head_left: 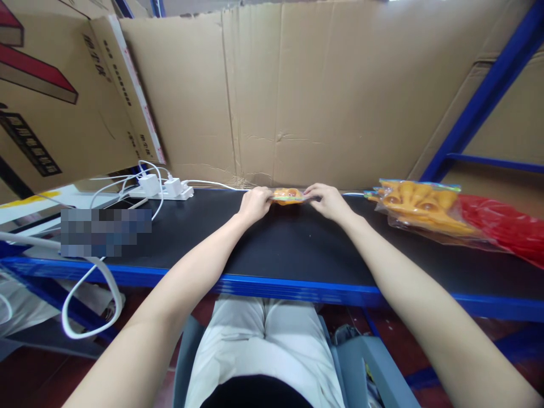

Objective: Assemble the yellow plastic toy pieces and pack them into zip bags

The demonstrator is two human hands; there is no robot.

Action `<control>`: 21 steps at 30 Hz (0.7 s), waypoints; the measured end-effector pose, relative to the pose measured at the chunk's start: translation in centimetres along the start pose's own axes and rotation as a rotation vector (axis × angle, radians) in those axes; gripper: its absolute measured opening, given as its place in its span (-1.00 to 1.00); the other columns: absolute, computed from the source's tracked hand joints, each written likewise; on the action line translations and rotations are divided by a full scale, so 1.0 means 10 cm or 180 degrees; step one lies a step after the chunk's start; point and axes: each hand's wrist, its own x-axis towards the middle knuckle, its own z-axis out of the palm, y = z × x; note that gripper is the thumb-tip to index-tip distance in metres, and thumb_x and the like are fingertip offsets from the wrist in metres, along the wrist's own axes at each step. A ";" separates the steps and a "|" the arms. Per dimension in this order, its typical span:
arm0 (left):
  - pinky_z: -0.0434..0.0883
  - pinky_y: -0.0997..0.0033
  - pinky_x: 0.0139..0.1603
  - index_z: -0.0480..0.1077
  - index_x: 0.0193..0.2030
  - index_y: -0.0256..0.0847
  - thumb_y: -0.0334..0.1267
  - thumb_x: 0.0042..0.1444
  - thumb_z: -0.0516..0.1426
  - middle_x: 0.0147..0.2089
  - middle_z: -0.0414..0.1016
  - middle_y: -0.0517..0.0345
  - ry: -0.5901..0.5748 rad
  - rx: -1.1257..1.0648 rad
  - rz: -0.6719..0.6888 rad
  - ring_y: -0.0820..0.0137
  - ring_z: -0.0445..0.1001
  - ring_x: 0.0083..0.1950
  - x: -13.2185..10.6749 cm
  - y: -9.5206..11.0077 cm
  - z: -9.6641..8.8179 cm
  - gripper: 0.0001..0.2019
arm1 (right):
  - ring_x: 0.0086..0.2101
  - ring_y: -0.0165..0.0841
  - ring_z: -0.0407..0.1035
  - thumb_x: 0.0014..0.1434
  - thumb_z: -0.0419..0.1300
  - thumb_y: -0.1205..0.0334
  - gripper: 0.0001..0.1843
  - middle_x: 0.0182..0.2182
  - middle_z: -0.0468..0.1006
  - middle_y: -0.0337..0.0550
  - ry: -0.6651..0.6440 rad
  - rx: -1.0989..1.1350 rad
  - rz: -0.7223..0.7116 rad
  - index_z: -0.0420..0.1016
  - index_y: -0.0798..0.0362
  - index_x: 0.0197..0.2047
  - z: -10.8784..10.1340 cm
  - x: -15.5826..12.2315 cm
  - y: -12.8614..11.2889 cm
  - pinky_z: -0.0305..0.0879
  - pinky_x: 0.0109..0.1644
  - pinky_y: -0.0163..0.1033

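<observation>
A clear plastic bag (289, 196) with something orange inside lies at the back of the black shelf top, a coloured strip along its edge. My left hand (255, 204) pinches the bag's left end between thumb and fingers. At the other end, the fingers of my right hand (326, 200) are closed on the bag's right edge. What the orange content is cannot be made out. Similar clear bags with orange contents (419, 205) are piled to the right of my right hand.
A red plastic bag (504, 224) lies at the far right. White chargers and cables sit on a power strip (181, 194) at the back left. A cardboard wall (323, 96) rises behind, and a blue metal edge (297, 288) runs along the front.
</observation>
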 end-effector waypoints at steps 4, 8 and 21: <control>0.32 0.40 -0.09 0.45 -0.13 -0.19 -0.28 0.09 0.06 -0.16 0.50 0.07 0.0274 -0.0609 0.0103 0.34 0.41 -0.13 0.03 -0.01 -0.01 -0.77 | -0.21 -0.24 0.32 0.07 0.04 0.32 -0.76 -0.28 0.48 -0.07 0.0543 -0.0460 0.0097 0.55 0.03 -0.33 -0.03 -0.01 -0.03 0.25 -0.09 -0.12; 0.32 0.42 -0.15 0.46 -0.13 -0.20 -0.17 0.01 0.15 -0.20 0.50 0.08 0.0181 -0.0980 -0.0038 0.36 0.43 -0.18 0.03 -0.13 0.01 -0.72 | -0.21 -0.21 0.30 0.10 0.04 0.28 -0.75 -0.30 0.48 -0.07 0.0880 -0.0528 0.0412 0.56 0.01 -0.29 -0.04 -0.02 -0.06 0.24 -0.10 -0.07; 0.33 0.52 -0.47 0.42 -0.23 -0.35 -0.23 0.07 0.11 -0.28 0.54 -0.04 0.0010 -0.3234 -0.1324 0.43 0.50 -0.39 0.08 0.00 0.09 -0.78 | -0.36 -0.25 0.41 -0.02 0.22 0.15 -0.84 -0.52 0.48 -0.11 0.1127 0.1217 0.1479 0.48 0.07 -0.49 -0.05 0.04 -0.06 0.37 -0.17 -0.06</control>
